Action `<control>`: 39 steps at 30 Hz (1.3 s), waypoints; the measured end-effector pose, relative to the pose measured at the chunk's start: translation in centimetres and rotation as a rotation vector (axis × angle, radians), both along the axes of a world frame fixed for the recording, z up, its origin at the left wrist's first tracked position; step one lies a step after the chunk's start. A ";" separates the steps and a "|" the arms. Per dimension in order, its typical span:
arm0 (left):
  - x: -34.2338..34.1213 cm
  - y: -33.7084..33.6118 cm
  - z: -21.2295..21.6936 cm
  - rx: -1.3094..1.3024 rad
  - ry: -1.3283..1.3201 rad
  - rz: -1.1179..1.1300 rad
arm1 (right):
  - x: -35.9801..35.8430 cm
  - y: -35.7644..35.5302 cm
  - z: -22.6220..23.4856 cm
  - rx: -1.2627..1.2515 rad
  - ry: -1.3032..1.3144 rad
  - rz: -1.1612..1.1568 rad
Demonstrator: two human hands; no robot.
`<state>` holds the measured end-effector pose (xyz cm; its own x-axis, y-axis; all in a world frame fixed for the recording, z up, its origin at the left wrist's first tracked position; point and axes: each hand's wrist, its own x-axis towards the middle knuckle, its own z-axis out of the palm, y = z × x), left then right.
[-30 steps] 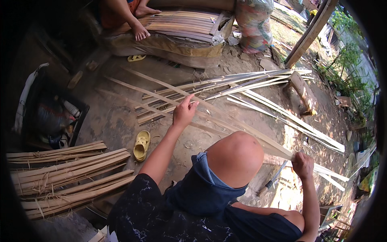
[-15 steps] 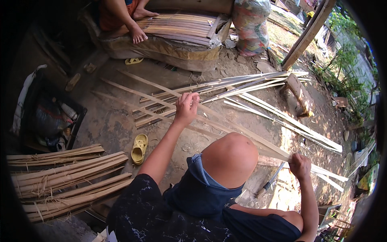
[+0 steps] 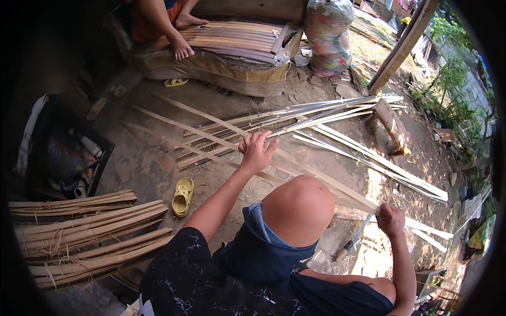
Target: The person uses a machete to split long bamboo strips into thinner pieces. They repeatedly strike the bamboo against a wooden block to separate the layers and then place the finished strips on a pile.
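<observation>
The left hand (image 3: 256, 151) now sits nearer the knee (image 3: 299, 210), fingers loosely spread at the long thin strips (image 3: 345, 188), which fan past it from the clenched right hand (image 3: 391, 220); they look light, springy and splintery, best gripped where they converge.

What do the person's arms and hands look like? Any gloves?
No gloves! The left hand and right hand are bare, with no bracelets I can see. The left arm has a black sleeve with thin, pale squiggles; no right sleeve shows.
</observation>
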<state>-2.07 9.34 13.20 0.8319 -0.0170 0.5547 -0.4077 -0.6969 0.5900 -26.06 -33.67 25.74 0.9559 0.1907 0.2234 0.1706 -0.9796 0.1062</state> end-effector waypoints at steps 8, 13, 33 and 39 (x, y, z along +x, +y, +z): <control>2.5 3.3 -2.1 -0.776 0.367 0.040 | 0.5 1.6 -0.5 0.019 0.021 0.025; -1.1 3.2 1.5 -0.134 0.108 -0.216 | -0.6 -0.9 -0.1 -0.022 0.003 -0.026; -0.2 2.0 6.8 0.440 -0.186 -0.624 | -1.3 -2.9 5.6 -0.097 -0.391 -0.271; -1.0 -0.4 11.3 0.400 -0.256 -0.477 | -0.5 2.8 9.8 -0.065 -0.189 -0.316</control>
<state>-3.08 8.89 24.52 0.5253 -0.5953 0.6080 -0.8179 -0.5505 0.1677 -26.53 -30.83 35.57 0.9127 -0.0879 0.3991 -0.1680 -0.9709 0.1704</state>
